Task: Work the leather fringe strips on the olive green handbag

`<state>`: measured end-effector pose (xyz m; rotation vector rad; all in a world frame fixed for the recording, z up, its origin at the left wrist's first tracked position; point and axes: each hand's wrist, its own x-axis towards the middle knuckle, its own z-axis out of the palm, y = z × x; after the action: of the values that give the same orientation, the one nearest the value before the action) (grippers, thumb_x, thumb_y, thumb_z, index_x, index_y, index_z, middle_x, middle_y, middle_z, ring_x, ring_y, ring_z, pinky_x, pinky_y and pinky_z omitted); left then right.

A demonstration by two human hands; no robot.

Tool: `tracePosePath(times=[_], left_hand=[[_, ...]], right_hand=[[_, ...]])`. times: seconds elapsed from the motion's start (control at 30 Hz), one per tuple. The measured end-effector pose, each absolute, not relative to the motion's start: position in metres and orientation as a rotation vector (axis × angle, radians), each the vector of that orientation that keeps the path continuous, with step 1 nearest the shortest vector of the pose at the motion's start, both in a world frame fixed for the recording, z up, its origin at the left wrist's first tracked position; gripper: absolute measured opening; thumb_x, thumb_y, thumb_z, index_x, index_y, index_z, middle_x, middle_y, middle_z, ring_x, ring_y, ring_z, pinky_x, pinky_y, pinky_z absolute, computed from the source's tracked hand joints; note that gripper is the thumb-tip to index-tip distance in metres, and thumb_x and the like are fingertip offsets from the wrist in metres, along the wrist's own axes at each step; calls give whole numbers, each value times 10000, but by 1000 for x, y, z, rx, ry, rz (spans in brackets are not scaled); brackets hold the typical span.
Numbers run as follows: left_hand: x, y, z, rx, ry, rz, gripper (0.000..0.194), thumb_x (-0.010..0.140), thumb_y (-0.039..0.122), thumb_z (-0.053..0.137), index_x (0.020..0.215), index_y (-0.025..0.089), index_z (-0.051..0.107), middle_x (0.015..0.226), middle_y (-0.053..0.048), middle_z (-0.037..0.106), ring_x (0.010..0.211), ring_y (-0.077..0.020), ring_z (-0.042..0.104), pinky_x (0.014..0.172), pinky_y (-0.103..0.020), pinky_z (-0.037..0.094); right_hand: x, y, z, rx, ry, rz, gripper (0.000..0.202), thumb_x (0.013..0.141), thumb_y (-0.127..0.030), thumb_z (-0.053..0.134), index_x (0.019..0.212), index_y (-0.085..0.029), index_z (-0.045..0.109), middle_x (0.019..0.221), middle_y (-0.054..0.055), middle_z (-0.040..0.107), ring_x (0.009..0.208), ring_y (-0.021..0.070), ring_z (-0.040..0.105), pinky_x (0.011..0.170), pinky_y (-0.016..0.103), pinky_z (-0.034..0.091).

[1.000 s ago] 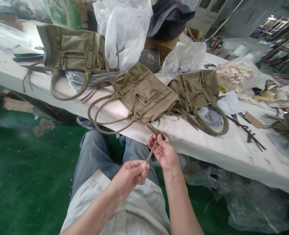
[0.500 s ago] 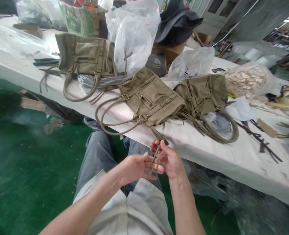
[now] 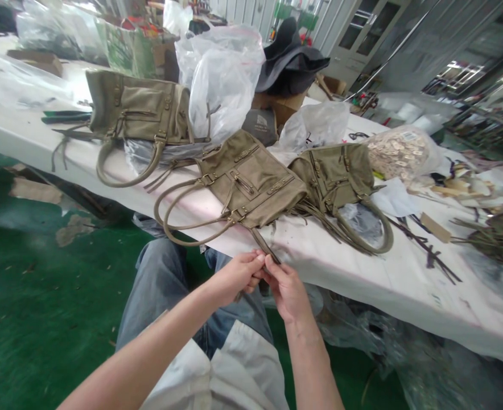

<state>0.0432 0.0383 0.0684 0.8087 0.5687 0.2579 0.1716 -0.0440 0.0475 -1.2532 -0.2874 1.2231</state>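
Both hands have moved up to the table edge since half a second ago. Long white table [image 3: 388, 273] carries the middle olive canvas handbag [image 3: 251, 179]; its thin olive strap [image 3: 263, 246] hangs over the edge. Left hand [image 3: 238, 276] and right hand [image 3: 286, 290] both pinch the strap end. No legible writing.

Middle handbag [image 3: 251, 176] was noted as matt olive cloth, canvas-like, with small dull brass-toned metal buckles. Its strap [image 3: 260, 244], pinched between left hand [image 3: 238, 273] and right hand [image 3: 286, 287], was seen as the same matt material. Table [image 3: 388, 273] was covered in white cloth, stained and scuffed. Bags [image 3: 223, 80] of thin glossy clear plastic were recorded behind. Floor [image 3: 33, 296] was painted green, worn rough in patches.
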Motion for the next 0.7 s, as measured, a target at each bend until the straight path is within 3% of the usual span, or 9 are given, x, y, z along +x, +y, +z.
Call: tracePosePath(times=[0.13, 0.23, 0.4, 0.5, 0.57, 0.63, 0.7], left_hand=[[39, 37, 61, 899, 559, 251, 836, 750, 892, 823, 954, 177, 441, 719, 73, 336, 542, -35, 190, 443, -192, 125], [37, 36, 57, 854, 530, 235, 783, 795, 842, 830, 942, 172, 453, 703, 82, 299, 538, -36, 162, 456, -202, 105], [42, 33, 57, 720, 510, 276, 778, 755, 766, 920, 949, 171, 457, 707, 82, 288, 535, -32, 139, 479, -198, 105], [33, 29, 53, 658, 446, 267, 581, 945, 628, 820, 1014, 129, 531, 824, -12, 465, 605, -69, 371, 539, -193, 315], [21, 25, 50, 678, 412, 217, 489, 1041, 554, 720, 1092, 81, 607, 987, -109, 568, 775, -135, 554, 676, -240, 472], [8, 21, 47, 690, 396, 167, 459, 1064, 492, 698, 1145, 43, 651, 994, -114, 544, 828, -154, 577, 742, -265, 504], [-2, 18, 44, 588, 402, 140, 376, 1051, 418, 726, 1140, 61, 647, 910, -48, 432, 727, -106, 472, 677, -237, 444]], right_hand=[[167, -42, 48, -1236, -261, 1189, 492, 617, -598, 1038, 839, -196, 862, 1159, 105, 795, 1188, 289, 727, 1206, 455, 538], [163, -40, 49, -1192, -201, 1177, 497, 592, -562, 1057, 654, -166, 764, 1169, 125, 792, 1209, 289, 726, 1127, 389, 583], [163, -39, 49, -1090, -143, 1167, 475, 639, -487, 1058, 607, -165, 710, 1138, 108, 801, 1201, 231, 734, 1058, 285, 608], [169, -43, 52, -1109, -238, 1211, 430, 748, -515, 996, 701, -161, 758, 1186, 112, 796, 757, 153, 721, 734, 285, 654], [173, -46, 54, -1149, -297, 1243, 403, 814, -548, 947, 932, -177, 842, 1283, 127, 774, 712, 150, 717, 645, 281, 634], [175, -52, 54, -1152, -347, 1265, 481, 874, -581, 897, 1131, -178, 850, 1341, 152, 751, 1001, 225, 787, 865, 309, 670], [175, -58, 51, -1080, -427, 1337, 504, 940, -570, 844, 1263, -184, 820, 1356, 164, 742, 1264, 284, 732, 1124, 388, 599]])
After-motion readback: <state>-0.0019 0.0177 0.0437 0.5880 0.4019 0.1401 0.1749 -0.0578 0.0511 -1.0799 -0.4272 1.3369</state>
